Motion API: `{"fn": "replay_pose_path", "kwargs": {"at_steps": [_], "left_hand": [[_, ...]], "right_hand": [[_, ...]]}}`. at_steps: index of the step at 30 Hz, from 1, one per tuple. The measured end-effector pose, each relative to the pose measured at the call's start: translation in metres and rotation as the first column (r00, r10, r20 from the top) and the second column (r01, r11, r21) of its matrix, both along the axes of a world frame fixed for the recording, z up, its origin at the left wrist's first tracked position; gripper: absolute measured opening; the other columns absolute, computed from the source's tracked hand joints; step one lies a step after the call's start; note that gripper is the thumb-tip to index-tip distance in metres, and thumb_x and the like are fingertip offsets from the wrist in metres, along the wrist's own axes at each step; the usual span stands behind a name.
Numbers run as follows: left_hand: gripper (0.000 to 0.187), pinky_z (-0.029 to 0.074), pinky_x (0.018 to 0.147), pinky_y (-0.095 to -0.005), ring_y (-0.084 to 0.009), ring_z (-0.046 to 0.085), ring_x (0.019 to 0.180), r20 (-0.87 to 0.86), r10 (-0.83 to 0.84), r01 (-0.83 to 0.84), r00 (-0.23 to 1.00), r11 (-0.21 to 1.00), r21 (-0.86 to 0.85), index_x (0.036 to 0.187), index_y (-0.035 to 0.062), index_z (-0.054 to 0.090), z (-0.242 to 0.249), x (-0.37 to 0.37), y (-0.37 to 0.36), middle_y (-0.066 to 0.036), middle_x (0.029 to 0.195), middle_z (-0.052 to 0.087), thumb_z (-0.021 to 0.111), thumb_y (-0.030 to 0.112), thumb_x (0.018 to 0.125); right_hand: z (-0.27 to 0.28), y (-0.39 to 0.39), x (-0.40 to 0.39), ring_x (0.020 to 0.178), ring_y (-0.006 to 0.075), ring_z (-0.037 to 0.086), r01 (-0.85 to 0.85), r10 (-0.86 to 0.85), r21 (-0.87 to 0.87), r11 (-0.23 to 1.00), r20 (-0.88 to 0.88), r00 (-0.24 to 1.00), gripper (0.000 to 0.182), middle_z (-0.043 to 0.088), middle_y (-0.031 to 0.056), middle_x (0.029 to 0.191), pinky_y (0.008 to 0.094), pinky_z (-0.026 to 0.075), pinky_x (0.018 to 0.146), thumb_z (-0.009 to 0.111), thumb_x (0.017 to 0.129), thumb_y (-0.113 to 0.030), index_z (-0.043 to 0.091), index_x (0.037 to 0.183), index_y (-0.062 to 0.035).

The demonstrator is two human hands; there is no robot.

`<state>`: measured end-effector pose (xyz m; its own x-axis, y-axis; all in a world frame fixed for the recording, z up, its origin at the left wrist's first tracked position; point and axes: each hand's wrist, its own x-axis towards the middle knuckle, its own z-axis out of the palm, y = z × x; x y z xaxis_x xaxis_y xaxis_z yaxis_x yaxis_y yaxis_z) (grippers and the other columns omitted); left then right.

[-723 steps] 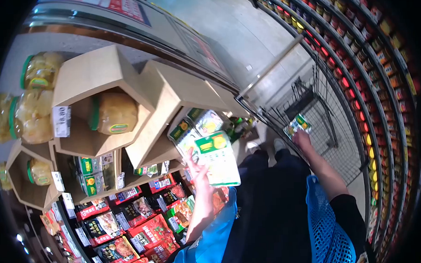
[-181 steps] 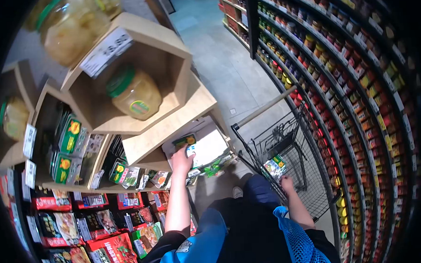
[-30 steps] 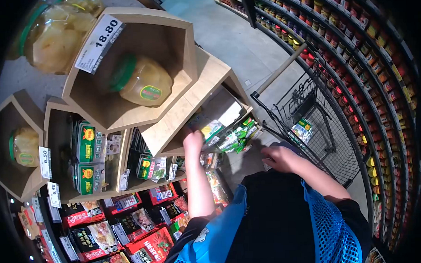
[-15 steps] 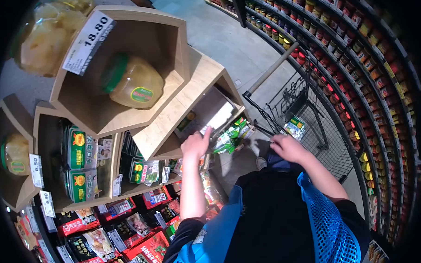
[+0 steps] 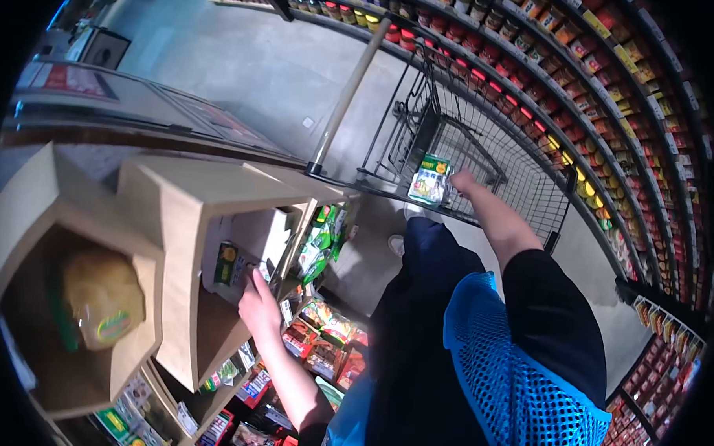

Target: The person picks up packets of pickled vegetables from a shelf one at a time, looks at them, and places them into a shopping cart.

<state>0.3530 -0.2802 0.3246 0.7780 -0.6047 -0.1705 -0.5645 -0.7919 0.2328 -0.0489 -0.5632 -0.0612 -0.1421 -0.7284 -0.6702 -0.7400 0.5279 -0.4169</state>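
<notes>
Left hand (image 5: pixel 259 307): fingers extended at mouth of pale wooden shelf box (image 5: pixel 180 221); grasp unclear. Dark-green-labelled packet (image 5: pixel 225 263) just beyond grip, inside box. Right hand (image 5: pixel 464 183): grip at edge of green-and-white printed packet (image 5: pixel 429 179) in black wire cart (image 5: pixel 425 134); closure cannot be told.

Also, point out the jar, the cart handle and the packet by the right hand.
Packet (image 5: pixel 428 178): head view, printed front.
Cart handle (image 5: pixel 350 96): head view, mid-bar.
Jar (image 5: pixel 106 298): head view, rounded side.
</notes>
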Motion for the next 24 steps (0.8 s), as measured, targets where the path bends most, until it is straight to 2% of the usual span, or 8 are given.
{"fn": "replay_pose_path", "kwargs": {"at_steps": [8, 9, 13, 16, 17, 20, 21, 24], "left_hand": [[0.049, 0.047, 0.087, -0.0483, -0.0451, 0.06, 0.102, -0.016, 0.05, -0.049, 0.999, 0.995, 0.083, 0.117, -0.0037, 0.06, -0.014, 0.009, 0.004, -0.03, 0.104, 0.064, 0.037, 0.037, 0.101], [0.049, 0.047, 0.087, -0.0483, -0.045, 0.06, 0.102, -0.013, 0.047, -0.045, 0.999, 0.995, 0.086, 0.117, -0.0037, 0.06, -0.015, 0.01, 0.004, -0.029, 0.104, 0.064, 0.037, 0.037, 0.102], [0.048, 0.048, 0.086, -0.0484, -0.0443, 0.061, 0.102, -0.022, 0.051, -0.048, 0.998, 0.993, 0.107, 0.117, -0.0034, 0.06, -0.011, 0.007, 0.001, -0.028, 0.105, 0.064, 0.036, 0.036, 0.102], [0.049, 0.048, 0.086, -0.0489, -0.0433, 0.062, 0.101, -0.019, 0.075, -0.072, 0.997, 0.992, 0.108, 0.116, -0.002, 0.062, -0.01, 0.005, -0.004, -0.028, 0.104, 0.065, 0.036, 0.037, 0.101], [0.049, 0.048, 0.087, -0.0489, -0.0431, 0.062, 0.101, -0.021, 0.087, -0.085, 0.996, 0.991, 0.106, 0.116, -0.0016, 0.063, -0.009, 0.003, -0.006, -0.028, 0.103, 0.065, 0.036, 0.037, 0.101], [0.05, 0.048, 0.089, -0.0469, -0.0407, 0.062, 0.104, -0.036, 0.108, -0.104, 0.994, 0.991, 0.079, 0.118, -0.0001, 0.063, -0.006, 0.002, -0.005, -0.027, 0.104, 0.066, 0.04, 0.04, 0.1], [0.049, 0.048, 0.09, -0.046, -0.0402, 0.062, 0.104, -0.061, 0.088, -0.085, 0.994, 0.995, 0.054, 0.119, -0.0003, 0.063, -0.002, 0.001, -0.006, -0.026, 0.105, 0.066, 0.041, 0.039, 0.1], [0.048, 0.046, 0.096, -0.0429, -0.0385, 0.06, 0.11, -0.009, -0.063, 0.061, 0.998, 0.988, -0.141, 0.123, -0.0025, 0.059, -0.004, 0.006, 0.003, -0.026, 0.114, 0.063, 0.043, 0.036, 0.099]], "right_hand": [[-0.068, 0.002, 0.032, 0.098, 0.0292, 0.067, -0.071, 0.042, 0.272, 0.96, 0.108, 0.993, 0.039, 0.066, 0.0245, 0.11, 0.0398, 0.052, 0.079, 0.06, 0.079, -0.019, 0.066, 0.109, 0.0051], [-0.131, 0.003, 0.024, 0.102, 0.0306, 0.066, 0.009, -0.081, 0.304, 0.953, 0.226, 0.971, 0.041, 0.066, 0.0225, 0.113, 0.0404, 0.052, 0.081, 0.06, 0.08, -0.02, 0.065, 0.112, 0.0035], [-0.054, -0.001, 0.046, 0.105, 0.0308, 0.066, 0.113, -0.08, 0.197, 0.974, -0.169, 0.982, 0.038, 0.067, 0.0203, 0.111, 0.0393, 0.053, 0.085, 0.06, 0.082, -0.027, 0.068, 0.108, 0.0002], [-0.069, 0.004, 0.045, 0.082, 0.0282, 0.07, -0.063, 0.079, 0.098, 0.993, -0.162, 0.984, 0.028, 0.071, 0.0179, 0.096, 0.0386, 0.055, 0.068, 0.062, 0.081, -0.024, 0.07, 0.09, 0.0018], [-0.07, 0.003, 0.049, 0.081, 0.0277, 0.07, -0.039, 0.03, 0.145, 0.989, 0.064, 0.997, 0.025, 0.071, 0.0165, 0.09, 0.0382, 0.055, 0.069, 0.063, 0.083, -0.024, 0.069, 0.089, -0.0001], [-0.047, 0.011, 0.049, 0.075, 0.0265, 0.07, -0.123, 0.123, 0.017, 0.992, -0.07, 0.99, 0.018, 0.071, 0.0155, 0.086, 0.0411, 0.054, 0.062, 0.064, 0.083, -0.016, 0.067, 0.09, 0.0], [-0.11, 0.017, 0.037, 0.073, 0.0294, 0.07, 0.07, -0.066, -0.062, 0.996, 0.063, 0.996, 0.015, 0.069, 0.0181, 0.083, 0.0419, 0.054, 0.06, 0.063, 0.081, -0.008, 0.065, 0.092, 0.0024], [-0.069, 0.009, 0.024, 0.094, 0.037, 0.067, 0.084, -0.09, -0.076, 0.994, -0.08, 0.993, 0.029, 0.068, 0.0224, 0.099, 0.0426, 0.054, 0.079, 0.064, 0.079, -0.02, 0.067, 0.101, -0.0021]]}}
